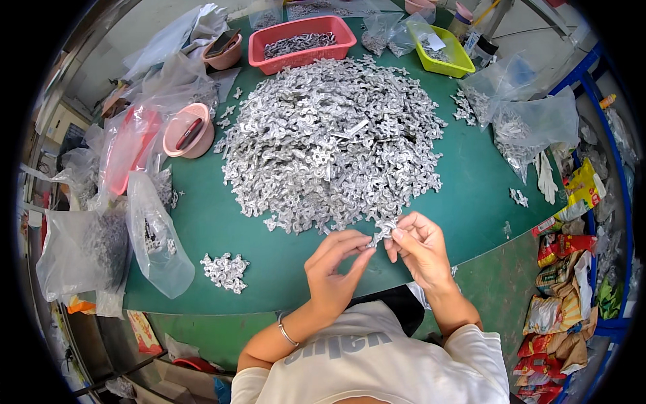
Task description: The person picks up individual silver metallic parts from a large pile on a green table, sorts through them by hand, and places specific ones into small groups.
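Observation:
A big heap of small silvery metal parts [330,145] covers the middle of the green table [464,202]. At its near edge, my left hand [333,269] and my right hand [417,246] meet, both pinching one small silvery metal piece [381,235] between their fingertips. A metal bangle circles my left wrist. A little pile of the same metal parts [225,271] lies on the table to the left of my left hand.
Clear plastic bags with metal parts [151,236] stand at the left and at the right [521,124]. A red basket [301,42], a yellow-green tray [444,50] and pink bowls [190,131] sit at the back. Snack wrappers [562,296] fill a blue rack on the right.

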Available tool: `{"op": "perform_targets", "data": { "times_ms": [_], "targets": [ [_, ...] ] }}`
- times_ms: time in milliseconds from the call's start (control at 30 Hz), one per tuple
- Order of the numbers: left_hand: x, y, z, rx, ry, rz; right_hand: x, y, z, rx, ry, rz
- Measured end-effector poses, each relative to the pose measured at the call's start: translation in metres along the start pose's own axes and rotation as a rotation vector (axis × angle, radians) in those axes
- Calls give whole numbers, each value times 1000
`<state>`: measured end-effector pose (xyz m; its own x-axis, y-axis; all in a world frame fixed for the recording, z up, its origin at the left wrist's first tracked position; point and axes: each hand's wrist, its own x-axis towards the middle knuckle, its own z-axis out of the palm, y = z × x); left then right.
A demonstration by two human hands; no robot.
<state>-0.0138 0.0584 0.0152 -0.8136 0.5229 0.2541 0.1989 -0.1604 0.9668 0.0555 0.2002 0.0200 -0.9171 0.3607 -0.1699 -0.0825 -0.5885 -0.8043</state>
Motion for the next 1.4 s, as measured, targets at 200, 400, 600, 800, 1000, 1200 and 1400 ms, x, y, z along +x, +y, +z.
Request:
{"op": "perform_targets", "data": {
  "times_ms": [200, 400, 600, 800, 1000, 1200, 1400],
  "targets": [
    [-4, 11, -8, -160, -19, -59, -11, -5, 15, -7, 16, -103],
    [-7, 25, -13, -276, -61, -88, -19, -6, 12, -96, -66, -108],
    [-11, 30, -17, -237, -96, -54, -26, -8, 16, -146, -60, -148],
    [-12, 33, -16, -239, -86, -45, -27, -7, 16, -187, -17, -181],
    [-14, 32, -18, -322, -51, -212, -23, -1, 10, -197, -71, -162],
    [-12, 20, -20, -410, -2, -405, -18, 6, 4, -221, -38, -86],
    [-19, -7, -35, -471, 27, -580, -10, 19, -12, -452, -89, 36]
  ]
}}
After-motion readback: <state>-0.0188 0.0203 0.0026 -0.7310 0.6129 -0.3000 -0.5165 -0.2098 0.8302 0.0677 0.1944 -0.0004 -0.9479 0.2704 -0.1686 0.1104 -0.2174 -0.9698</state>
